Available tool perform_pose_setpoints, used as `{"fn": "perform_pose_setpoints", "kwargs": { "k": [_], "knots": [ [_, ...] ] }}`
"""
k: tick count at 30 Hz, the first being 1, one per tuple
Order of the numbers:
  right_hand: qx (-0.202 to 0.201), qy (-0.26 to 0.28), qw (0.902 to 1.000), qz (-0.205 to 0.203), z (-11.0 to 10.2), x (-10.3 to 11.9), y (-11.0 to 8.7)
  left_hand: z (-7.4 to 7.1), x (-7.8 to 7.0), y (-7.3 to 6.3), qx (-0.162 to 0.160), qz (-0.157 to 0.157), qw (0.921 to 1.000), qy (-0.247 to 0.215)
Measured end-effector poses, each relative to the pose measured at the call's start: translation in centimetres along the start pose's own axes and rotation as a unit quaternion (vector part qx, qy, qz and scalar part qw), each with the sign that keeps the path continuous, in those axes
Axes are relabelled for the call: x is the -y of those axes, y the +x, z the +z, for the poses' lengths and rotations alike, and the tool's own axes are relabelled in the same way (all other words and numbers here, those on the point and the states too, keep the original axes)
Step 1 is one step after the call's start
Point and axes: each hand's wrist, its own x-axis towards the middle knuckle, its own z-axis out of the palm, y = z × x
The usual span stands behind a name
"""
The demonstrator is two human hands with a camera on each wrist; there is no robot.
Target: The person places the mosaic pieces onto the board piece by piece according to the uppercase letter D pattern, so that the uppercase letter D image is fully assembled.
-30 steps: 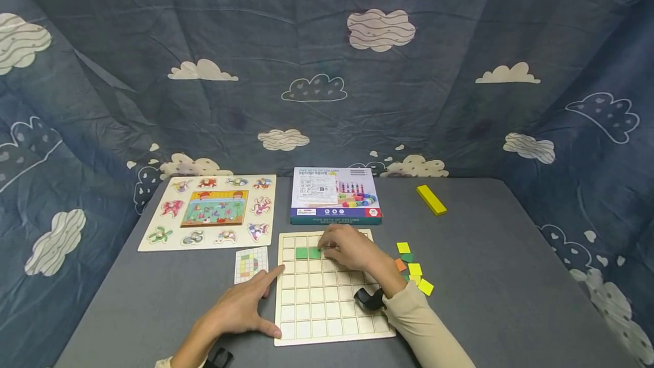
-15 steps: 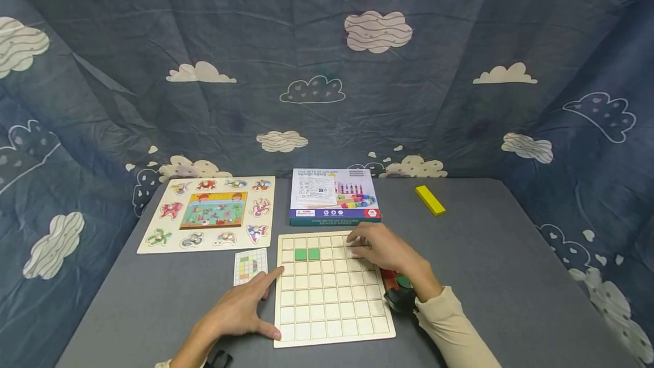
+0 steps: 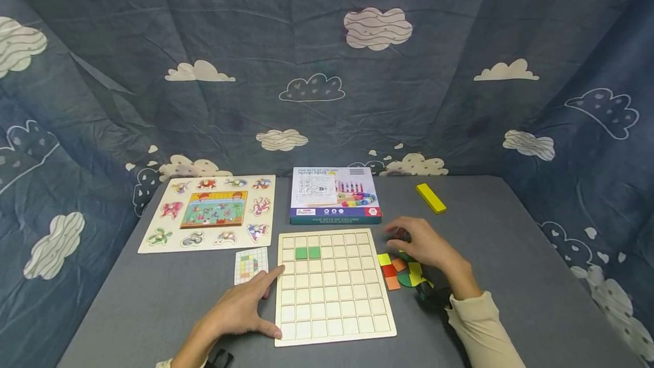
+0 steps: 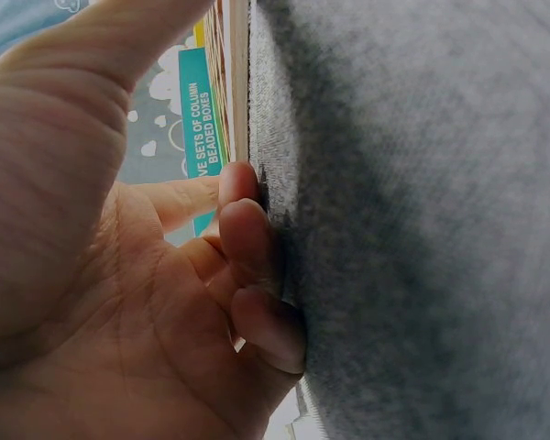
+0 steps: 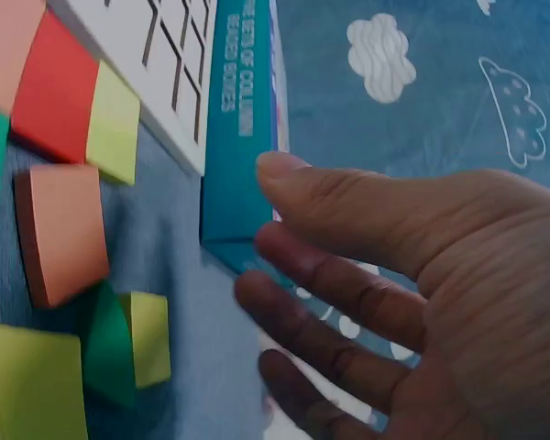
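Observation:
My left hand [image 3: 237, 308] lies at the left edge of a pale wooden grid board [image 3: 327, 295], thumb and index finger touching that edge. In the left wrist view its other fingers [image 4: 247, 243] rest against the grey tabletop. Two green square tiles [image 3: 307, 253] sit side by side in the board's second row. My right hand [image 3: 426, 246] hovers, fingers apart and holding nothing, over a loose pile of coloured tiles right of the board. Among them are a red tile [image 5: 60, 87], an orange tile [image 5: 71, 234] and a green tile [image 5: 108, 346]; the hand hides part of the pile.
A small pattern card [image 3: 250, 266] lies left of the board, by my left fingers. Behind stand an animal puzzle board [image 3: 265, 203] and a boxed bead set [image 3: 334, 197]. A yellow bar [image 3: 431, 198] lies at the back right. A cloud-print cloth [image 3: 409, 101] hangs behind the table.
My right hand has moved right, off the board's second row and out over the tile pile, leaving the two green tiles in their cells. My left hand has stayed at the board's edge.

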Motion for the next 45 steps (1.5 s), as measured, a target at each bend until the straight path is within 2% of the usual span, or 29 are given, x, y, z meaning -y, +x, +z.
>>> {"fn": "perform_pose_setpoints", "kwargs": {
  "k": [9,15,20,37,45],
  "knots": [
    [0.023,-0.007,0.9995,0.019,-0.4,-1.6,-0.2,-0.2,-0.1,0.2,-0.004,0.0,1.0,0.009],
    [0.015,-0.011,0.9998,0.01,-0.5,-3.0,-0.8,-0.1,-0.1,0.1,0.001,-0.005,1.0,0.004],
    [0.011,-0.015,0.9995,0.025,-0.8,-3.9,-1.3,-0.1,-0.1,0.0,-0.004,-0.002,0.9999,0.01],
    [0.037,-0.021,0.997,0.065,-0.7,-3.8,-1.4,0.0,0.0,0.0,-0.001,-0.003,1.0,0.006],
    [0.04,-0.025,0.997,0.062,-0.5,-3.8,-1.3,0.0,-0.1,-0.2,-0.002,-0.002,1.0,0.007]
  ]
}}
